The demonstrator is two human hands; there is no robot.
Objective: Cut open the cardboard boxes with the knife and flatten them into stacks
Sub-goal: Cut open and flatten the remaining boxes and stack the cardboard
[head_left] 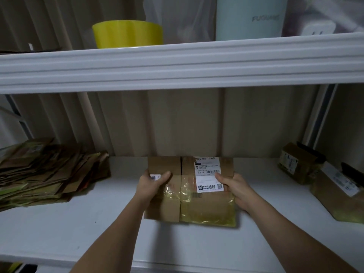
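- Holding a flattened cardboard box (189, 194) at mid-shelf, on the white lower shelf (78, 223): left hand (151, 184) in a clamped grip on its left edge, thumb on top; right hand (234, 188) likewise clamped on the right edge.
- Hiding the fingers of both hands beneath the cardboard.
- Carrying a white shipping label (208, 174), readable only as "101 16", with barcode and QR code; small print too fine to read.
- Lying at left, partly cut off: stack of flattened boxes (47, 172).
- Standing at right, partly cut off: two labelled boxes (319, 178), contents unseen.
- Showing above: yellow tape roll (128, 33) and pale container (250, 18) marked, blurrily, "FUGUANG".
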